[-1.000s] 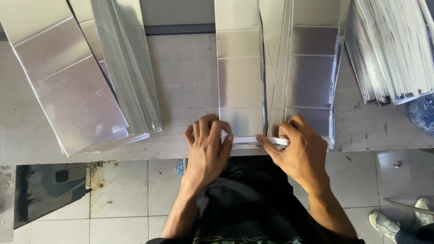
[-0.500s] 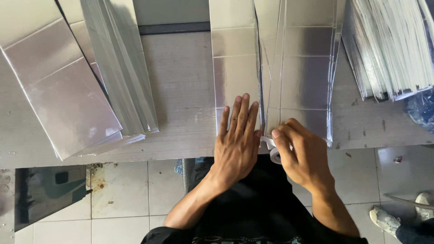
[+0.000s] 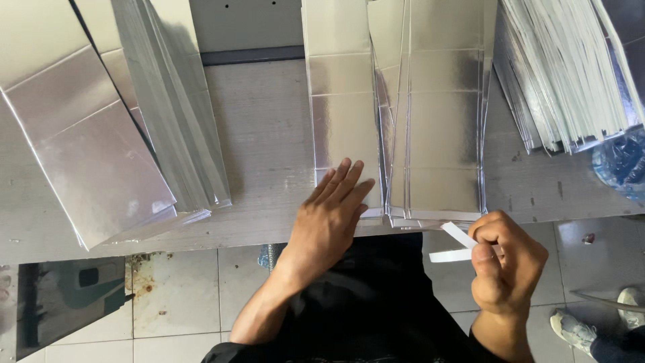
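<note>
The bench (image 3: 262, 128) fills most of the view, a worn grey top with its near edge running across just above the person's lap. Below the edge shows the tiled floor (image 3: 175, 296), stained in places.

On the bench's left lies a big stack (image 3: 87, 148) of silver foil-faced sheets, set at a slant, with a second fanned pile (image 3: 175, 114) leaning against its right side. At the far right a thick bundle (image 3: 571, 74) of sheets stands with its white edges toward us, and a bit of blue plastic (image 3: 621, 168) sits just below it at the bench's corner.

In the middle, running away from the person, lie two long foil pieces side by side: a flat creased sheet (image 3: 342, 101) and, touching its right edge, a folded stack (image 3: 437, 121) whose near end reaches the bench edge.

The left hand (image 3: 329, 222) lies flat on the near end of the flat sheet, fingers straight and spread a little, pressing down and gripping nothing. The fingertips sit just beside the folded stack's left edge.

The right hand (image 3: 507, 265) is off the bench, over the lap, just below the folded stack's near right corner. Its thumb and fingers are curled and pinched on a thin white strip (image 3: 457, 243), which bends into two short tails pointing left.

A shoe (image 3: 591, 329) shows at the bottom right.
</note>
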